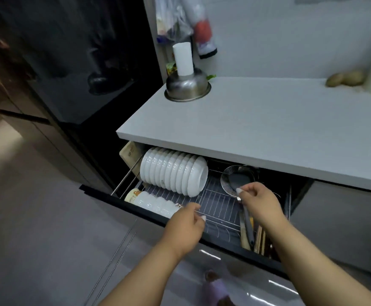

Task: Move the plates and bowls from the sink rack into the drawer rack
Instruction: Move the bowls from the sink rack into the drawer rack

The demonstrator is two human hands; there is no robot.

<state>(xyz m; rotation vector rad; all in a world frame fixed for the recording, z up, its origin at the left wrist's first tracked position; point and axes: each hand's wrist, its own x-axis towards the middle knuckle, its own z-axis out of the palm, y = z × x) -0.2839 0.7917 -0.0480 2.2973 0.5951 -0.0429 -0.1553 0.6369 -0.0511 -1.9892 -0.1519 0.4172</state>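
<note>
Left hand (185,225) and right hand (258,203): both hover over the drawer rack (215,203), fingers loosely curled, gripping nothing. Beyond them, white bowls (173,172) stand on edge, packed in a row. Risk: a careless knuckle could knock the row over.

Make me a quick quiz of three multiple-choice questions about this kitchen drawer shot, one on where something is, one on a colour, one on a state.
1. Where is the steel bowl?
A. on the countertop
B. in the drawer
C. on the floor

2. What colour are the stacked bowls in the drawer rack?
A. blue
B. white
C. black

3. The drawer is:
A. closed
B. removed
C. pulled open

Answers: 1 A, it sits upside down at the counter's corner. 2 B, the whole row is white. 3 C, its rack and contents are exposed.
</note>
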